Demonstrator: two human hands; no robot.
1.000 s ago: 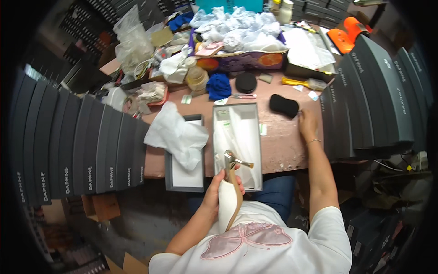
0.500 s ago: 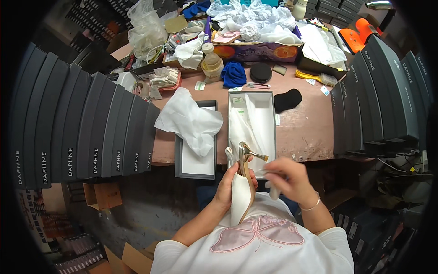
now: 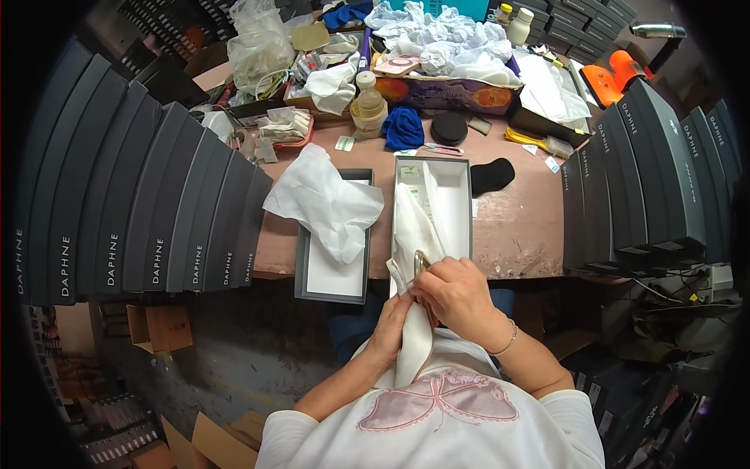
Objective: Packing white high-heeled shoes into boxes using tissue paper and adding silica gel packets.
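Observation:
A cream-coloured shoe [image 3: 416, 348] stands upright in my lap, just below the table's front edge. My left hand [image 3: 393, 327] grips its left side. My right hand [image 3: 461, 295] is closed over its top, beside a small gold metal part [image 3: 420, 261]. Right above the hands lies an open grey shoe box [image 3: 459, 205] with a white inside, and white tissue paper [image 3: 412, 223] hangs out of it over the near end. To its left lies the grey box lid [image 3: 332, 270] with crumpled white tissue [image 3: 324, 202] on top.
Rows of dark grey shoe boxes stand on the left [image 3: 133, 195] and on the right [image 3: 648, 172]. The brown table [image 3: 519, 230] carries a black pad [image 3: 492, 175], a blue cloth [image 3: 403, 127], a black round lid [image 3: 449, 128], a bottle [image 3: 367, 102] and heaps of tissue at the back.
My right hand has come back from the black pad on the table to the top of the shoe. The view has shifted so the table sits lower in it.

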